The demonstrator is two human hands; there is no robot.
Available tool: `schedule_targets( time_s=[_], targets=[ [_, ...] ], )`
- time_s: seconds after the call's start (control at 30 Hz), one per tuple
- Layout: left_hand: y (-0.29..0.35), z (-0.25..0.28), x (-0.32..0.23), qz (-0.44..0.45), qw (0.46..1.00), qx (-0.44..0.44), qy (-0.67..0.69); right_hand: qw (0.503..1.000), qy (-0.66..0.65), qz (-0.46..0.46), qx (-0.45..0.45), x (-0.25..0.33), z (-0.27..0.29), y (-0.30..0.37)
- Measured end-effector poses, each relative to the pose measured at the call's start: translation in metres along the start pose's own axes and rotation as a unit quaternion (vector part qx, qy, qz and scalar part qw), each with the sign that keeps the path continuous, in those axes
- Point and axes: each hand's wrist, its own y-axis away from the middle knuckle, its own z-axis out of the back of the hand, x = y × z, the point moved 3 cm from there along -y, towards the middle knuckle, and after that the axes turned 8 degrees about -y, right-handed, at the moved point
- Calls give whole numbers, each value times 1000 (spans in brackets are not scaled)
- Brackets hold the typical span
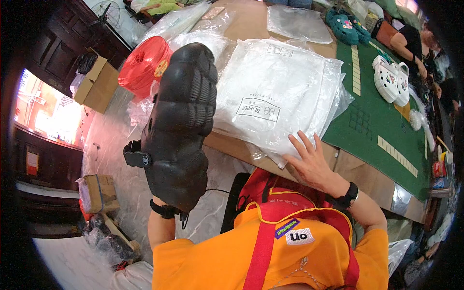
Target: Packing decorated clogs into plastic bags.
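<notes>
A chunky black clog with a bulging, ribbed surface and a side strap is raised close in front of me, toe end up. My left forearm, with a black wrist band, runs up behind it. The clog hides my left hand and its fingers, but is borne up by that arm. Spread fingers of my right hand rest on the near right corner of a stack of white translucent plastic bags with printed labels. This hand holds nothing, and a black band circles its wrist.
A red roll of plastic twine stands left of the clog. On the green mat at right sit white clogs, with teal clogs at its far edge. Another person is beyond. Cardboard boxes stand at left.
</notes>
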Motion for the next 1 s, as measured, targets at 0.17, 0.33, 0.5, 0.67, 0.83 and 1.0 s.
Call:
schedule_targets(
  time_s=[0.17, 0.33, 0.5, 0.67, 0.83, 1.0],
  targets=[
    [-16, -5, -1, 5, 1000, -2, -8, 999, 38, 3, -26, -4, 20, -18],
    [-1, 2, -3, 12, 1000, 8, -18, 993, 21, 6, -116, -22, 62, -46],
    [-59, -19, -5, 12, 1000, -1, -26, 986, -56, -7, -157, -29, 83, -82],
    [-20, -32, -1, 26, 999, 13, -38, 969, -140, -52, -198, -43, 93, -77],
    [-66, -31, -2, 36, 998, 17, -41, 962, -187, -17, -201, -68, 67, -70],
    [-61, -21, -1, 53, 997, 25, -48, 939, -293, -15, -178, -68, 89, -54]
  ],
)
